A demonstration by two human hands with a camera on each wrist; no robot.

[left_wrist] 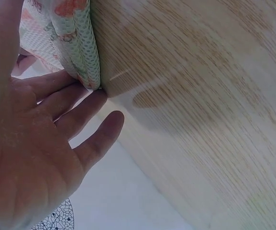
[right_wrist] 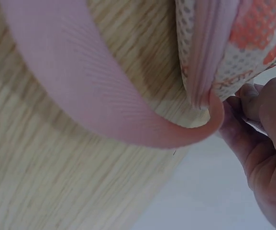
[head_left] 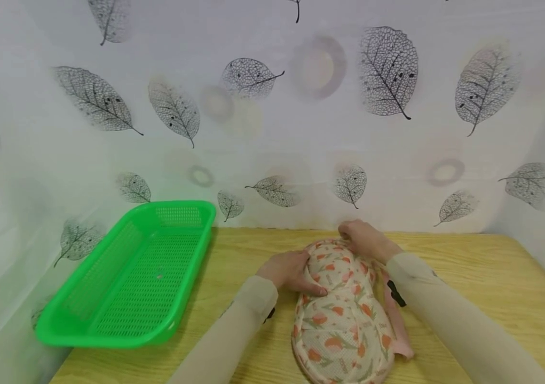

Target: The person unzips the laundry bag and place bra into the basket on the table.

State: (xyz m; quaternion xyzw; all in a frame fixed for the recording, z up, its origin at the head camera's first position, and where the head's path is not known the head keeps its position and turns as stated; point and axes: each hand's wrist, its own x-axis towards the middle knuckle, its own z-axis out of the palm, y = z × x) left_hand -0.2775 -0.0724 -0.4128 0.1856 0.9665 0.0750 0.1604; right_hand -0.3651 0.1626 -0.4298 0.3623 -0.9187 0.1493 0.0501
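A mesh laundry bag (head_left: 337,333) with two rounded, padded lobes and an orange tulip print lies lengthwise on the wooden table. My left hand (head_left: 287,271) holds its left side near the narrow middle, thumb across the top and fingers along the lower edge. At the bag's far end, the curled fingers of my right hand (head_left: 364,238) pinch at the rim; what sits between those fingertips is hidden. Along the bag's side runs a pink zipper (right_wrist: 211,52), closest in the right wrist view. A pink strap (right_wrist: 75,81) loops out beside it.
To the left stands a green plastic basket (head_left: 187,293) with perforated walls. A white curtain (head_left: 272,138) printed with dark leaves hangs behind the table (head_left: 464,261) and along its sides. The table's far edge lies just beyond the right hand.
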